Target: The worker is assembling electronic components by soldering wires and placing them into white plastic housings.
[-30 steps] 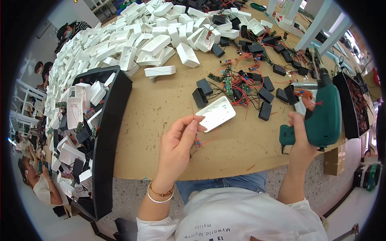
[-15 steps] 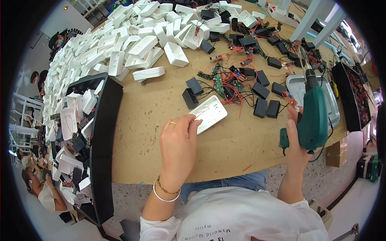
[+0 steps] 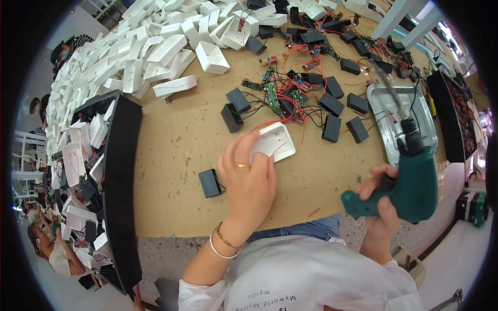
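Right hand [image 3: 385, 212], nearest the worker's body: fingers and thumb wrap the handle of a green, pistol-shaped power tool [image 3: 417, 184], whose metal shaft points away, over a shallow silver metal tray [image 3: 423, 114]. Left hand [image 3: 248, 179]: fingers bend down at the near-left end of a white, open rectangular plastic shell [image 3: 273, 140]; whether they pinch anything cannot be told, the fingertips being hidden. Just beside this hand lies a black box-shaped part [image 3: 209, 183]. The shell rests open side up on the brown worktop [image 3: 171, 155], a thin red wire [image 3: 278, 149] crossing its interior. Good practice here, as judged, keeps the wire inside the walls, the shell steady and the shaft clear of leads. Beyond lie green circuit boards [image 3: 272, 96] among tangled wires; farther left, heaped white shells [image 3: 171, 49].
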The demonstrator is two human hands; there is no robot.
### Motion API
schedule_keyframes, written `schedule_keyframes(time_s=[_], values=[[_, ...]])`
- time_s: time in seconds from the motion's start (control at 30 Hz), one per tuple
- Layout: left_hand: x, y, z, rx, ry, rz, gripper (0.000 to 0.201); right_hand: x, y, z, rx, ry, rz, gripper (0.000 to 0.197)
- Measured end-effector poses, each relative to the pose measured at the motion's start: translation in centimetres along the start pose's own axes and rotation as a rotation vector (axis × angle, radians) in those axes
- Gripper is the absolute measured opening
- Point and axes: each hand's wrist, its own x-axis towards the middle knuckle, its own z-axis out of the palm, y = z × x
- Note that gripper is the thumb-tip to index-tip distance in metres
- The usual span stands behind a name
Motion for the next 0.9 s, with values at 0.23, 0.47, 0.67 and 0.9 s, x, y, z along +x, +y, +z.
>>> schedule_keyframes(time_s=[0.23, 0.47, 0.67, 0.9], values=[[-0.4, 0.3, 0.9, -0.117, 0.041, 0.041, 0.018, -3.3, 2.7, -2.8, 0.316, -0.256, 0.262, 0.058], [-0.6, 0.2, 1.0, -0.102, 0.038, 0.042, 0.020, -5.1, 2.5, -2.9, 0.230, -0.303, 0.501, 0.064], [-0.6, 0.4, 1.0, -0.071, 0.002, 0.036, 0.021, -5.3, 1.7, -1.8, -0.070, -0.364, 0.586, 0.067], [-0.7, 0.4, 1.2, -0.047, 0.003, 0.041, 0.018, -6.2, 2.3, -1.7, -0.299, -0.461, 0.557, 0.071]])
